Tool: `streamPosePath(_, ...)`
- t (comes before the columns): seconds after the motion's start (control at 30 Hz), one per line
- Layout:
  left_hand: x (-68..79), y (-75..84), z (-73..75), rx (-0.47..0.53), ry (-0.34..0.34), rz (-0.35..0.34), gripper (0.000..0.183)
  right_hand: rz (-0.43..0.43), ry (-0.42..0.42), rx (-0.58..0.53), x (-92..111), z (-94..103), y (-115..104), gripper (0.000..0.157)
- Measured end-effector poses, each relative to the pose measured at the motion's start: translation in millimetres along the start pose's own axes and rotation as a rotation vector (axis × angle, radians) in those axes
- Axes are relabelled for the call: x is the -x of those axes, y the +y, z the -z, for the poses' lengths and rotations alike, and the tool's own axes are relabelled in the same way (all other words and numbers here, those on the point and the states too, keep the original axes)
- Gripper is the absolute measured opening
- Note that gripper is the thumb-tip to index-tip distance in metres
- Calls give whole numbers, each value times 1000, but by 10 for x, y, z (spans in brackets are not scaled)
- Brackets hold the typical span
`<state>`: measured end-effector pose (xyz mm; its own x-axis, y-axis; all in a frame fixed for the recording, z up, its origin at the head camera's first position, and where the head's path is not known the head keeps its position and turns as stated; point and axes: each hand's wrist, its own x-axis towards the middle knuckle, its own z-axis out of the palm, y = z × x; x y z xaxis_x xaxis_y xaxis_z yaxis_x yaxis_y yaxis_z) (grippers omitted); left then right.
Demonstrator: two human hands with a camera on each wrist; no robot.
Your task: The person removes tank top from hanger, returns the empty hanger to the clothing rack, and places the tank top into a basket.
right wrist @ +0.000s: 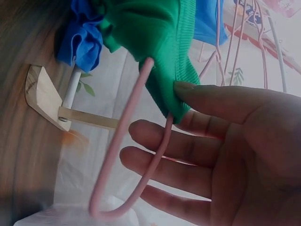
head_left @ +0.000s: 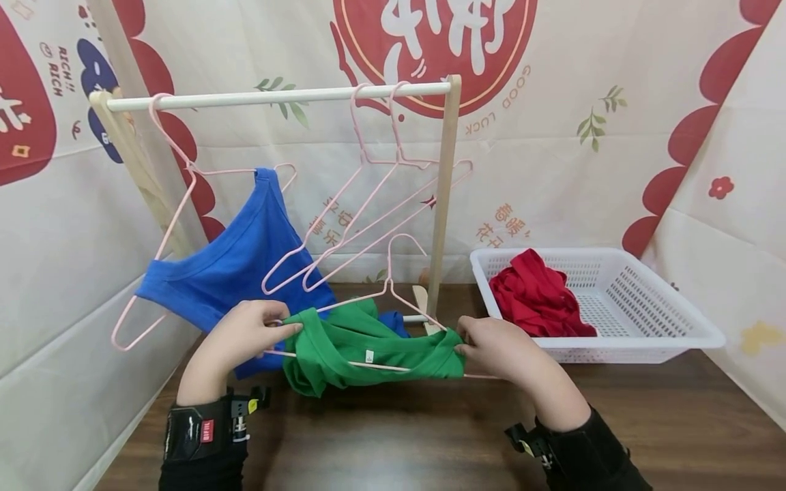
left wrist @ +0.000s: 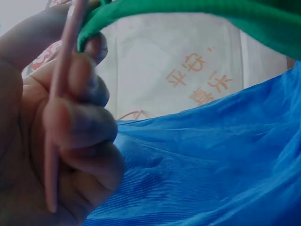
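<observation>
A green tank top (head_left: pixel 344 348) with a white neck label (head_left: pixel 369 356) hangs between both hands above the table, a pink hanger (head_left: pixel 389 281) threaded through it. My left hand (head_left: pixel 245 335) pinches one shoulder strap; in the left wrist view its fingers (left wrist: pixel 82 123) curl around the hanger wire. The other strap is pinched between thumb and forefinger of my right hand (head_left: pixel 500 349). In the right wrist view, the hanger's rounded end (right wrist: pixel 121 134) sticks out past that strap, beside the spread fingers. Behind the green top, a blue tank top (head_left: pixel 239 273) hangs tilted, one strap on each side of its hanger.
A white rail (head_left: pixel 264 97) on wooden posts carries the blue top's hanger (head_left: pixel 174 218) and two bare pink hangers (head_left: pixel 344 239). To the right, a white plastic basket (head_left: pixel 663 327) holds a crumpled red cloth (head_left: pixel 540 296). Printed fabric (head_left: pixel 552 170) walls the wooden table (head_left: pixel 399 436).
</observation>
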<state>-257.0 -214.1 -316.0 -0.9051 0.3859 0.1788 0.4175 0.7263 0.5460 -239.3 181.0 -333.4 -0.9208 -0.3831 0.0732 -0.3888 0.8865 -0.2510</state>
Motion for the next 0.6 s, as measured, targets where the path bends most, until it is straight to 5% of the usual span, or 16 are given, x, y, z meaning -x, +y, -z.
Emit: streamPosePath(0.6,138,319,79,1,-14,-65,20,-27,151,49,201,342,18,14)
